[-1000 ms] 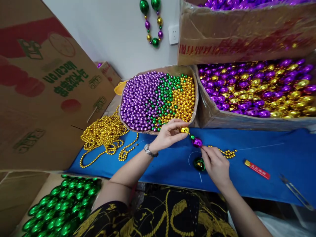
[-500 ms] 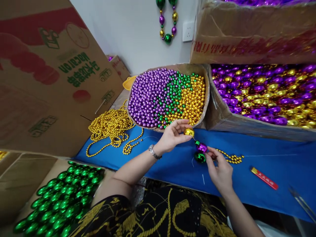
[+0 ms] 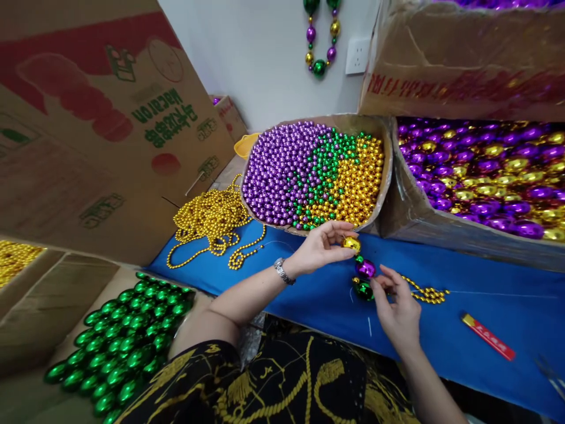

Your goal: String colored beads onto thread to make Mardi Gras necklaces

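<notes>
My left hand (image 3: 329, 246) pinches a large gold bead (image 3: 352, 244) between thumb and fingers. Below it on the same strand come a small green bead (image 3: 359, 259), a large purple bead (image 3: 365, 269) and a large dark green bead (image 3: 364, 289). My right hand (image 3: 399, 309) is closed, thumb and fingertips pinching the strand beside the purple and green beads; the exact grip point is partly hidden. Behind that hand, a chain of small gold beads (image 3: 430, 295) lies on the blue cloth (image 3: 318, 303), with a thin thread running right.
Ahead stands a bin (image 3: 385, 176) of small purple, green and gold beads. Larger beads fill a carton (image 3: 468, 227) at right. Gold bead chains (image 3: 212, 218) lie left, near large green beads (image 3: 128, 335). A red lighter (image 3: 488, 337) and blurred scissors-like tool (image 3: 549, 374) lie right.
The gold bead now sits against the small green bead, where a short gap showed before. My right fingertips have shifted slightly off the purple bead. The whole view has swung a little left.
</notes>
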Demonstrator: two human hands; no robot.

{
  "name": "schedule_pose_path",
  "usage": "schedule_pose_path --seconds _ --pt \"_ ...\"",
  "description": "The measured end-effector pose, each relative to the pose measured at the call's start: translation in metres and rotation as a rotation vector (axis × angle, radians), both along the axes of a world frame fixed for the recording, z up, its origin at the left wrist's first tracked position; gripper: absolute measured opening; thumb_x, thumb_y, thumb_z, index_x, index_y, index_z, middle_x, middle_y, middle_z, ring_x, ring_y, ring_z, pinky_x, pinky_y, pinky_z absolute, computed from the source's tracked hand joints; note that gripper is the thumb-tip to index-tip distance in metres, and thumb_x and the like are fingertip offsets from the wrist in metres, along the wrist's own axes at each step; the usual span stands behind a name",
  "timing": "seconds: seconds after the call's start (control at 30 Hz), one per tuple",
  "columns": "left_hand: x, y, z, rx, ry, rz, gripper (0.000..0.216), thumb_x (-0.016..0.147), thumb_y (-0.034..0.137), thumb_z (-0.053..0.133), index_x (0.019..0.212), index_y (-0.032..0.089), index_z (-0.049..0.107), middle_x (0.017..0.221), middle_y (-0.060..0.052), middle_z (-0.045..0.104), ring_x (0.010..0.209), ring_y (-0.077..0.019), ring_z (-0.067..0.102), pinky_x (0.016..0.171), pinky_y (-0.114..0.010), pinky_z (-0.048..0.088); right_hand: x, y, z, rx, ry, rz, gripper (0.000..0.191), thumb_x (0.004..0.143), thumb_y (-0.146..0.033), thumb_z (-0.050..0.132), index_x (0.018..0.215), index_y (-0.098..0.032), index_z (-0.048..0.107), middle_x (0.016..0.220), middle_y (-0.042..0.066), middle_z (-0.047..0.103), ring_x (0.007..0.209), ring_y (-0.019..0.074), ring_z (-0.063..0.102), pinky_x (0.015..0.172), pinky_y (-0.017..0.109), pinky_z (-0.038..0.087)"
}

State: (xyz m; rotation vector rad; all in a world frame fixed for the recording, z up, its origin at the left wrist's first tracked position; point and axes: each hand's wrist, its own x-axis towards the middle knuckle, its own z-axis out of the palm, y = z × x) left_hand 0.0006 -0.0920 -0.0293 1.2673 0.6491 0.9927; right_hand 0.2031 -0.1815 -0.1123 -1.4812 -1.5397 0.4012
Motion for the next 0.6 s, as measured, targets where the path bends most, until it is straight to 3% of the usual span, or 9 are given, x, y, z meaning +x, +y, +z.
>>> schedule_pose_path --seconds 0.07,0.2,0.27,0.37,0.47,0.53,0.6 --pt "-0.010 0.009 0.005 0.106 0.095 0.032 0.043 0.082 0.033 0.070 0.121 0.020 0.058 0.121 -0.012 0.065 0.108 -0.0206 0.062 0.089 -0.036 0.051 -0.002 0.000 -0.004 -0.055 0.151 0.013 0.039 0.089 -0.037 0.061 0.124 -0.020 0.058 0.087 0.003 0.069 0.074 0.0137 0.067 0.070 0.027 0.056" --pt "-0.045 0.053 0.009 0.457 0.563 0.416 0.020 0.087 0.029 0.061 0.103 0.021 0.067 0.102 -0.008 0.070 0.094 -0.0205 0.061 0.088 -0.038 0.045 -0.002 0.001 -0.003 -0.083 0.371 0.018 0.040 0.086 -0.036 0.065 0.122 -0.019 0.058 0.083 0.003 0.067 0.071 0.0132 0.067 0.066 0.026 0.057" --pt "-0.060 0.079 0.007 0.605 0.832 0.507 0.016 0.085 0.022 0.059 0.097 0.020 0.069 0.095 -0.008 0.069 0.089 -0.0222 0.058 0.089 -0.041 0.040 -0.001 0.003 -0.001 -0.088 0.417 0.014 0.040 0.085 -0.036 0.066 0.121 -0.019 0.058 0.082 0.003 0.066 0.069 0.0128 0.066 0.064 0.025 0.056" --pt "-0.065 0.110 -0.001 0.709 1.115 0.430 0.019 0.085 0.013 0.052 0.088 0.018 0.070 0.090 -0.012 0.068 0.093 -0.0272 0.053 0.089 -0.045 0.036 -0.002 0.004 0.000 -0.095 0.425 -0.011 0.039 0.084 -0.037 0.066 0.119 -0.019 0.059 0.083 0.003 0.066 0.069 0.0126 0.065 0.063 0.025 0.055" --pt "-0.058 0.127 -0.009 0.731 1.266 0.343 0.023 0.086 0.010 0.047 0.079 0.017 0.068 0.088 -0.016 0.066 0.100 -0.0317 0.050 0.089 -0.048 0.034 -0.003 0.004 -0.001 -0.092 0.397 -0.030 0.039 0.084 -0.038 0.066 0.118 -0.019 0.060 0.085 0.003 0.066 0.072 0.0128 0.064 0.066 0.026 0.054" --pt "-0.053 0.130 -0.010 0.716 1.276 0.367 0.021 0.085 0.009 0.048 0.079 0.016 0.067 0.092 -0.017 0.065 0.103 -0.0321 0.049 0.091 -0.049 0.034 -0.003 0.002 -0.002 -0.089 0.372 -0.025 0.038 0.085 -0.038 0.065 0.118 -0.019 0.061 0.085 0.003 0.066 0.073 0.0127 0.064 0.068 0.026 0.054" --pt "-0.049 0.125 -0.008 0.644 1.146 0.425 0.015 0.084 0.011 0.052 0.083 0.015 0.067 0.095 -0.016 0.065 0.103 -0.0295 0.051 0.092 -0.047 0.036 -0.004 0.001 -0.002 -0.092 0.328 -0.017 0.037 0.086 -0.038 0.064 0.118 -0.018 0.061 0.086 0.003 0.066 0.073 0.0126 0.064 0.070 0.027 0.054"
